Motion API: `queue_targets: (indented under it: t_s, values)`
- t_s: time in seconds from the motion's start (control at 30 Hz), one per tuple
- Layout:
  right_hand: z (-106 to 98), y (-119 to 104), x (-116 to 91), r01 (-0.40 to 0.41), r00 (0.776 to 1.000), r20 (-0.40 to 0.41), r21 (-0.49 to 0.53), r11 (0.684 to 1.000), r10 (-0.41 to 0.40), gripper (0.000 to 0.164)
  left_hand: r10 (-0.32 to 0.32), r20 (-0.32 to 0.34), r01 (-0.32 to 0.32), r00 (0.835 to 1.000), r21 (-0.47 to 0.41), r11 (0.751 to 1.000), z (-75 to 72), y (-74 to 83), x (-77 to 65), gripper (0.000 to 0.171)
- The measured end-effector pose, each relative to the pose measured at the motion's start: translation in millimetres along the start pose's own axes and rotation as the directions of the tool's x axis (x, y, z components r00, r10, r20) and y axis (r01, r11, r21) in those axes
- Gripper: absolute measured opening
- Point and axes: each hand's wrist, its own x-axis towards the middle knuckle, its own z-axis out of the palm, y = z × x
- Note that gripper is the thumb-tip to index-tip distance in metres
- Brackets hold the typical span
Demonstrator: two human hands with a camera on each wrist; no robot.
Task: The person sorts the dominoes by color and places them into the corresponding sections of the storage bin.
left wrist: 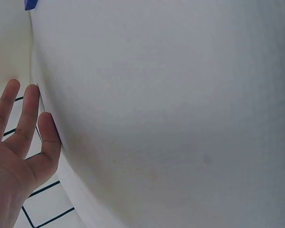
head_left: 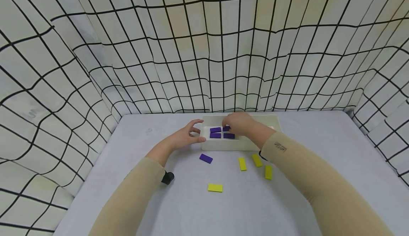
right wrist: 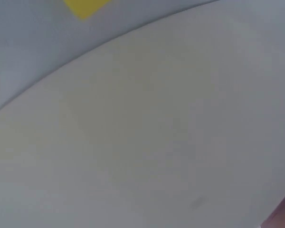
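Note:
A white rectangular box (head_left: 223, 145) stands at the back of the table, with several purple blocks (head_left: 215, 135) lying flat in its left half. Inside it, my right hand (head_left: 239, 122) pinches a purple block (head_left: 226, 128) low near the others; its fingertips are partly hidden. My left hand (head_left: 185, 136) is at the box's left end, thumb and fingers spread around that end. In the left wrist view, several fingers (left wrist: 26, 118) of this hand show relaxed. The right wrist view shows mainly the box wall (right wrist: 156, 118) close up.
A loose purple block (head_left: 206, 158) lies in front of the box's left end. Several yellow blocks (head_left: 242, 164) are scattered in front, one of them, a yellow block (head_left: 215, 188), nearer me. A black grid net (head_left: 220, 62) over pale walls surrounds the white table (head_left: 127, 136).

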Motion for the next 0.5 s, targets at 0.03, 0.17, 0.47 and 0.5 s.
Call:
queue_targets:
  t_s: [0.03,0.17,0.47,0.5]
  values:
    - [0.9,-0.1,1.1,0.004,1.0,0.002,-0.017,1.0,-0.004,0.029,0.002,0.0,-0.002,1.0,0.001,1.0,0.1,0.1,-0.1,0.08]
    - [3.9,-0.3,5.1,0.009,1.0,0.012,-0.053,0.999,-0.009,0.03,0.002,-0.002,-0.002,1.0,0.004,1.0,0.7,0.9,-0.4,0.081]
    - [10.3,2.3,14.6,0.018,1.0,0.002,-0.095,0.995,-0.018,0.033,0.0,-0.002,0.0,1.0,0.003,1.0,0.5,-0.2,0.7,0.081]
    - [10.3,2.2,15.0,0.018,1.0,-0.003,-0.098,0.995,-0.019,0.033,-0.001,-0.004,0.001,1.0,0.001,1.0,0.5,0.4,0.2,0.081]
